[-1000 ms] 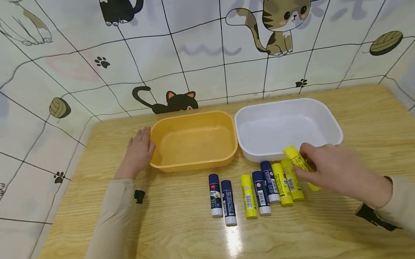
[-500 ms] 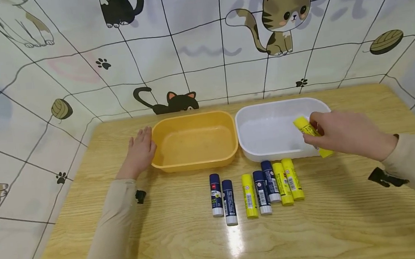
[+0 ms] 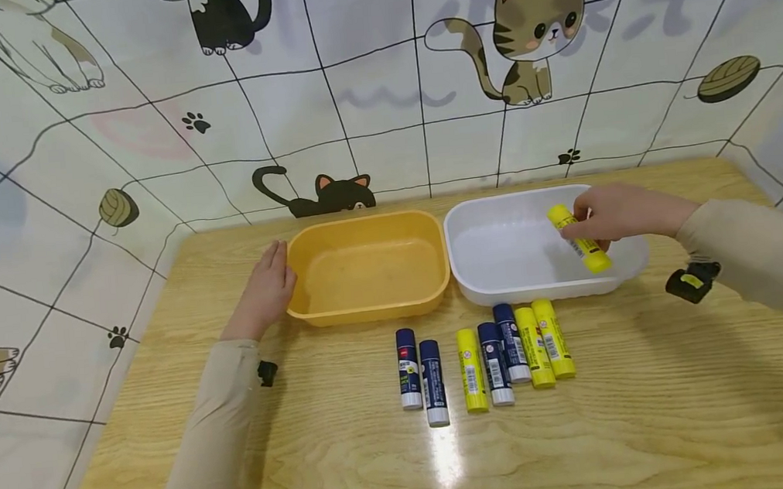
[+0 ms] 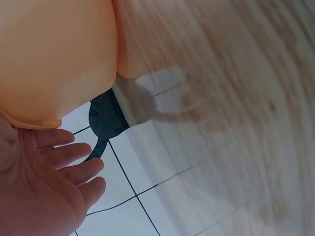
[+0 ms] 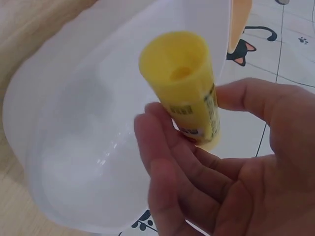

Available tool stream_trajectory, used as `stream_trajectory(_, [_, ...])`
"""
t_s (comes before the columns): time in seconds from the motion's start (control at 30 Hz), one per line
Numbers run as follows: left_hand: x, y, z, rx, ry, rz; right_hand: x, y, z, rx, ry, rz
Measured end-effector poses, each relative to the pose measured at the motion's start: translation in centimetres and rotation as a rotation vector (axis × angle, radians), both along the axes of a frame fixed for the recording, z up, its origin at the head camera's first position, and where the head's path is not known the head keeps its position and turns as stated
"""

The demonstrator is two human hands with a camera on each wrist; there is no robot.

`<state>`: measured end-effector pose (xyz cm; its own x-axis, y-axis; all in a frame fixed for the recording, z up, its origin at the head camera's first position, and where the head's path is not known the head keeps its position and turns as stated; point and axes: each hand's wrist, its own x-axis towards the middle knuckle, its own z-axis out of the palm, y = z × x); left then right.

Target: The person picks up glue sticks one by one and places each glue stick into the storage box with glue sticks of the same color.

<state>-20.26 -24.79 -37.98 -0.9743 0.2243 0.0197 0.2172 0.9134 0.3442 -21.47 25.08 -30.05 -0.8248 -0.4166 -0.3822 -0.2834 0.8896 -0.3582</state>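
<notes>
Yellow glue stick (image 3: 584,251) over the white tray's (image 3: 528,293) three-o'clock half: my right hand (image 3: 615,212) pinches its middle, likely for balance; my left hand (image 3: 263,291), fingers straight, probably steadies the orange tray's (image 3: 369,313) nine-o'clock side.

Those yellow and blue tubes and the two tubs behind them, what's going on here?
A person's right hand holds a yellow tube, tilted, over the white tub, not yet let go. Their left hand rests against the left side of the orange tub. In front of the tubs, three more yellow tubes and four blue tubes lie on the wooden table.
</notes>
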Motion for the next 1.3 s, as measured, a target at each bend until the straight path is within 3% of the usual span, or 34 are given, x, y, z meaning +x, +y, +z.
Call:
stream_trajectory(0.27, [0.1,0.2,0.1,0.028,-0.040,0.008,-2.6,-0.3,-0.7,0.039,-0.249,-0.005])
stream_trajectory(0.43, [-0.1,0.1,0.2,0.037,-0.054,0.008,-4.1,-0.4,-1.3,0.041,-0.333,-0.064])
stream_trajectory(0.73, [0.3,0.4,0.1,0.014,-0.029,0.023,-5.4,-0.7,-2.2,0.110,-0.378,-0.128])
stream_trajectory(0.97, [0.9,0.4,0.1,-0.023,-0.022,0.024,-5.3,-1.3,-2.6,0.137,-0.403,-0.150])
stream_trajectory(1.3, [0.9,0.6,0.6,-0.027,-0.028,0.015,-5.2,-1.3,-3.3,0.168,-0.393,-0.158])
